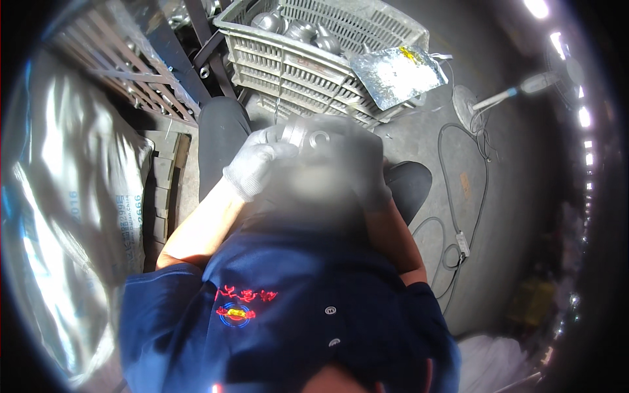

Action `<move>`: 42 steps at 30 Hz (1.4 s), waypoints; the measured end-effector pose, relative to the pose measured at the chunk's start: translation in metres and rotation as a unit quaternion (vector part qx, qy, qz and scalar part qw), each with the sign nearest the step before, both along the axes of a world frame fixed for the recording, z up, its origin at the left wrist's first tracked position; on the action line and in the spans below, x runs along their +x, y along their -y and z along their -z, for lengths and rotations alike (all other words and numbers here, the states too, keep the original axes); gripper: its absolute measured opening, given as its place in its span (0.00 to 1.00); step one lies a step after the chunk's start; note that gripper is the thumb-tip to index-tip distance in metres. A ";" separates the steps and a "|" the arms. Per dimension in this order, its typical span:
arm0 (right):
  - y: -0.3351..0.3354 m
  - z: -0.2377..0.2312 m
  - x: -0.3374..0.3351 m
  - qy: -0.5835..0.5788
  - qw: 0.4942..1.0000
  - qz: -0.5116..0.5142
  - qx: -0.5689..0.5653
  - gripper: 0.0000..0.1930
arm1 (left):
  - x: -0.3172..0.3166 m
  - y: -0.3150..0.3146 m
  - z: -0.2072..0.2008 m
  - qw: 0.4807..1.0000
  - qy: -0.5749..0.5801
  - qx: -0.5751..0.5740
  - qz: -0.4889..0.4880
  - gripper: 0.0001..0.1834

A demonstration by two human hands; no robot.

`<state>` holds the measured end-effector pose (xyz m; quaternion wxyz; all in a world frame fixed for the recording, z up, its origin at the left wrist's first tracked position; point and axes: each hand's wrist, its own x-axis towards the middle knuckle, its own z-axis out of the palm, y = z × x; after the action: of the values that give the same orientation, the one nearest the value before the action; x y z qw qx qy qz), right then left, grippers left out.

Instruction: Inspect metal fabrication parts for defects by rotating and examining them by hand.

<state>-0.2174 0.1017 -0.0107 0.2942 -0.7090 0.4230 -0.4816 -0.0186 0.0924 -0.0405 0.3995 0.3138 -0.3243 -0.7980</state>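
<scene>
Head view: round grey metal part (303,134) in gloved hands

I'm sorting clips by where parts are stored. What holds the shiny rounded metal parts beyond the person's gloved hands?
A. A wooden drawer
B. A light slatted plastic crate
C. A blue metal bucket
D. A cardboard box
B: the rounded metal parts lie inside a light slatted plastic crate on the floor, beyond the gloved left hand.

White knit gloves cover the left hand (259,167) and right hand (367,173), holding a silver-grey metal part (308,136) below the pale grey slatted crate (314,62), above a navy shirt (295,308).
</scene>
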 end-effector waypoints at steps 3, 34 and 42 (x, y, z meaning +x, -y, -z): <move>-0.009 0.016 -0.009 0.271 0.947 0.023 0.171 0.11 | 0.001 -0.003 -0.003 0.999 0.018 -0.028 -0.040 0.24; -0.017 0.034 -0.007 0.154 0.966 0.007 0.207 0.26 | 0.000 -0.004 -0.016 0.993 -0.098 -0.028 -0.064 0.26; -0.045 0.019 -0.016 0.035 0.985 0.043 0.162 0.19 | 0.002 -0.008 -0.021 0.992 -0.062 -0.031 -0.106 0.25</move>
<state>-0.2334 0.1463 -0.0301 0.3992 -0.6157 0.5146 -0.4435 -0.0170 0.1007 -0.0193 0.5107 0.2839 -0.2883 -0.7586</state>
